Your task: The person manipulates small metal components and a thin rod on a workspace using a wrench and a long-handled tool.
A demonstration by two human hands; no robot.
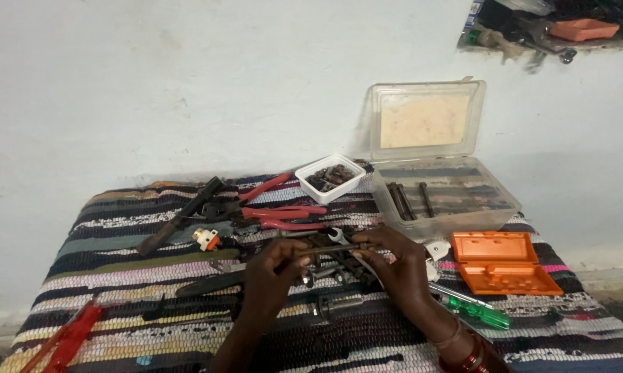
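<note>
Big striped woven rug covers the surface, w/ a clear plastic box open at the back right, lid up against the wall. Orange case lies open just right of the hands. Red-handled pliers and a small white tray of dark bits sit behind. Both hands are mid-rug: left hand and right hand, fingers pinched on opposite ends of a thin dark rod, held level just above the tool pile. Green screwdriver near the right wrist.
</note>
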